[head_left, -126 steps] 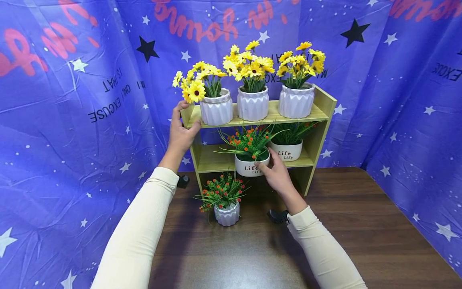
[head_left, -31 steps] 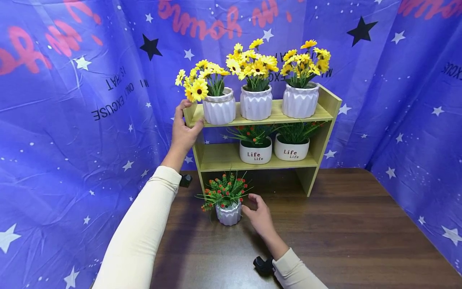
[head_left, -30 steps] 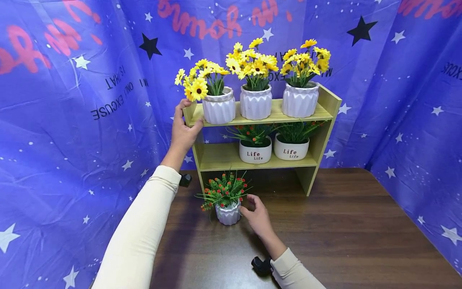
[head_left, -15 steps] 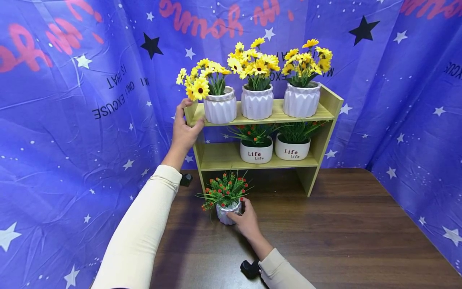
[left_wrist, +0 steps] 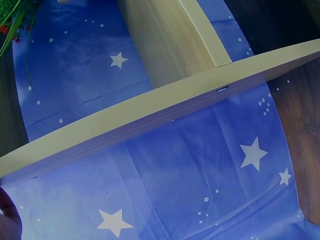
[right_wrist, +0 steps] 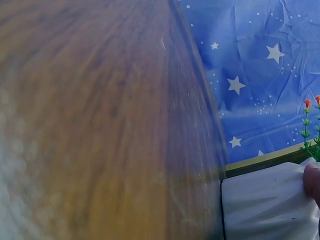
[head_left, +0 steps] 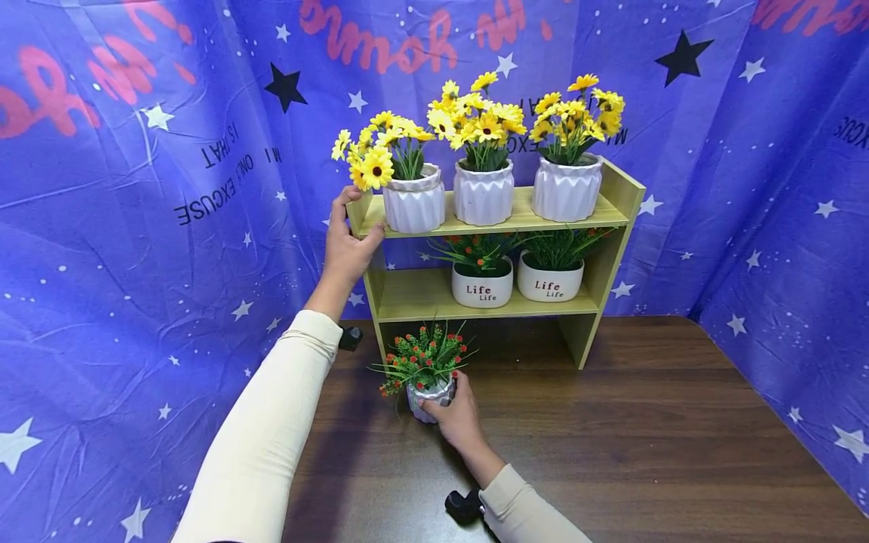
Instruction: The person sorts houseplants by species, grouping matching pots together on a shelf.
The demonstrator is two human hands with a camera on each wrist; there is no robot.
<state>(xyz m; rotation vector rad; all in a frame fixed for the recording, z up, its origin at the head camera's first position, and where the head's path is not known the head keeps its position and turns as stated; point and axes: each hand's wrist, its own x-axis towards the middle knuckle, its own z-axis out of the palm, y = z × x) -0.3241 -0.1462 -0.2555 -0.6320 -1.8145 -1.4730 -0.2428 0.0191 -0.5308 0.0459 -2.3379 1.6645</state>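
My left hand [head_left: 348,253] grips the upper left corner of the light wooden shelf [head_left: 489,311], thumb at the front of the top board and fingers at the side panel. On the table, before the shelf's left leg, stands a white ribbed flowerpot [head_left: 422,411] with green leaves and small red-orange flowers. My right hand [head_left: 462,418] grips that flowerpot from its right side, thumb in front; its far fingers are partly hidden. In the right wrist view a thumb [right_wrist: 312,182] lies against the flowerpot's white wall [right_wrist: 267,200].
Three white ribbed pots [head_left: 483,194] with yellow flowers stand on the top board. Two white "Life" pots [head_left: 482,291] with greenery sit on the middle board, toward the right. The brown table [head_left: 611,452] reaches right; a blue star-printed curtain [head_left: 170,302] surrounds it.
The "Life" pot my right hand held earlier now stands on the middle board. That hand has moved down and left and taken hold of the ribbed flowerpot. The left hand keeps its place.
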